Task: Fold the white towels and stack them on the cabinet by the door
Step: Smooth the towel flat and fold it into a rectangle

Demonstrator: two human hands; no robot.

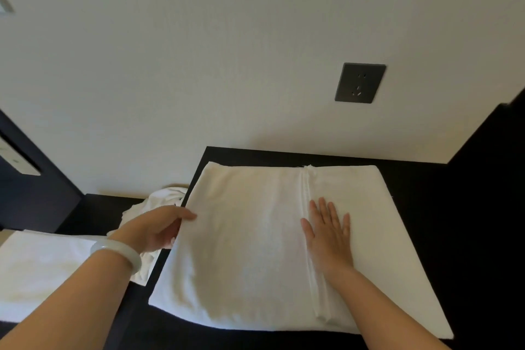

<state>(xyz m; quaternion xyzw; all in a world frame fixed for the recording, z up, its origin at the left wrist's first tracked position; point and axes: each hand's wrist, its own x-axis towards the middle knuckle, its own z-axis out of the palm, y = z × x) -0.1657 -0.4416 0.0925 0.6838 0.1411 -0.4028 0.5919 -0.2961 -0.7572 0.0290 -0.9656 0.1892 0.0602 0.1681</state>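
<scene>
Head view. A broad white terry towel (250, 236), partly folded, lies flat on the dark flat-topped cabinet (412, 193) against the wall. One flap is laid over, and its hemmed edge (308, 258) runs front to back right of centre.

The left hand (162, 229) pinches the towel's left border, thumb on top and fingers curled beneath. The right hand (329, 233) lies flat on the towel just beside the hem, fingers straight and slightly spread, pressing down and holding nothing.

Handling, as a judgement: the towel is soft, limp and light, with a napped surface that grips itself. It sags wherever it is unsupported, so lift it by an edge or by two corners, not from the middle. The flat palm serves as an anchor while the free flap is carried over. It is not fragile.

Surroundings: a crumpled white towel (167, 196) hangs at the cabinet's left edge, touching or just beside the left hand. It could catch in the fold. A flat white cloth (37, 270) lies lower left on a separate surface. A pale stone-like bangle (116, 257) circles the left wrist. A dark square wall socket (360, 83) sits above, well apart from the work.
</scene>
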